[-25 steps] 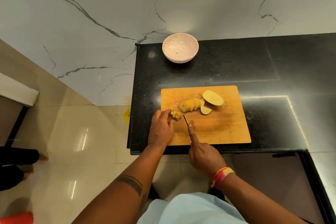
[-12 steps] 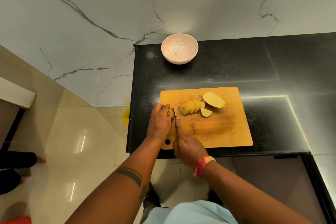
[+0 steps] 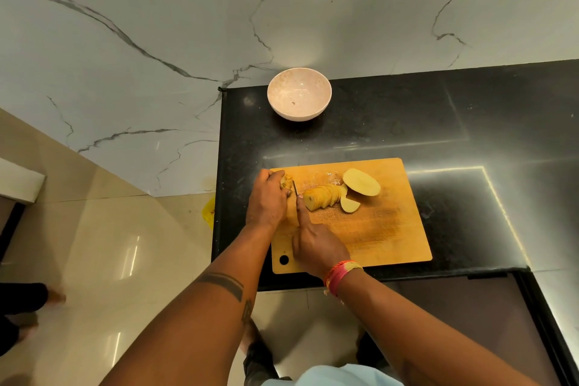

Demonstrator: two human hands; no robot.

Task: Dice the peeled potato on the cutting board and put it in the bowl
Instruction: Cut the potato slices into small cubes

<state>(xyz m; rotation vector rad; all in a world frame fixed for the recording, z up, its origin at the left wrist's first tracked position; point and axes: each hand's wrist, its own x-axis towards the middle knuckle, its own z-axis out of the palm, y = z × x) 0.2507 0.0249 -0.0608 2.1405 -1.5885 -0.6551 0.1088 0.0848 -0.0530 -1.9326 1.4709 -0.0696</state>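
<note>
Head view: at the frame's centre, a wooden cutting board (image 3: 376,229) lies on the black table (image 3: 470,122). The left hand (image 3: 266,200) curls its grip over small potato pieces (image 3: 284,182) at the board's upper-left corner. The right hand (image 3: 316,244) clamps a knife (image 3: 295,188), forefinger along the blade. Just right lie a sliced potato half (image 3: 322,197) and an uncut half (image 3: 361,181). The bowl (image 3: 299,94) sits above, well apart.

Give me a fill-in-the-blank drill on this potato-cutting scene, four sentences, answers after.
1. The right hand holds a ____.
2. The bowl has ____ potato in it.
3. The sliced potato lies on the ____ board.
4. The uncut potato half lies to the ____ of the slices.

Answers: knife; no; cutting; right
</note>
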